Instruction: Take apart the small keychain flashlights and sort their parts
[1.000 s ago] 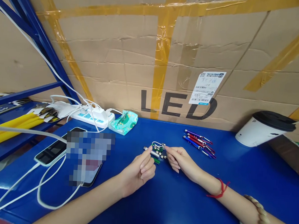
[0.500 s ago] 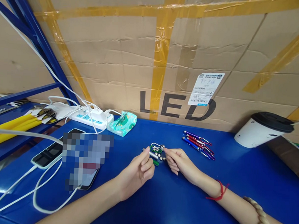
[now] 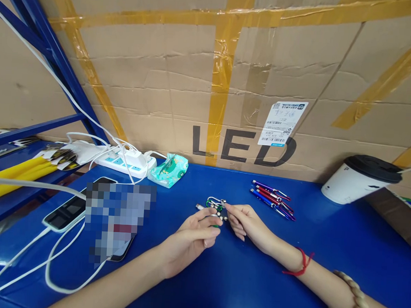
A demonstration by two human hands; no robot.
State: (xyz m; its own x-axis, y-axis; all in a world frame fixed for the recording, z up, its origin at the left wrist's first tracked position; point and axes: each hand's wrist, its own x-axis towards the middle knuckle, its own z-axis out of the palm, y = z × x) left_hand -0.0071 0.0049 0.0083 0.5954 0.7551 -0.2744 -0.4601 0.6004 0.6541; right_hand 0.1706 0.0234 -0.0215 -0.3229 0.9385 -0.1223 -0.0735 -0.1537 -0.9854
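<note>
My left hand (image 3: 194, 236) hovers over a cluster of small metal parts. Its fingers and thumb are apart with nothing seen between them, and they hide part of the cluster. My right hand (image 3: 249, 223) is closed in a pinch at the cluster's right side, its fingertips by the end of a silver carabiner clip (image 3: 215, 199). Whatever small thing it pinches is too small to make out. Near the fingers lie a green clip (image 3: 209, 204), several small round silver pieces (image 3: 225, 218), a silver tube (image 3: 199, 206) and a partly covered green piece (image 3: 217, 226).
Red, blue and purple pen-like tubes with clips (image 3: 272, 199) lie right of my hands on the blue table (image 3: 219, 283). A white cup (image 3: 353, 182) stands at the back right. Leftward are a green tissue pack (image 3: 170, 169), power strip (image 3: 122, 161), phone (image 3: 68, 211) and cables. Behind rises a cardboard box (image 3: 182, 79).
My left hand has gone from curled fingers with thumb and index together to spread fingers, reaching slightly right over the parts. My right hand stays nearly in place.
</note>
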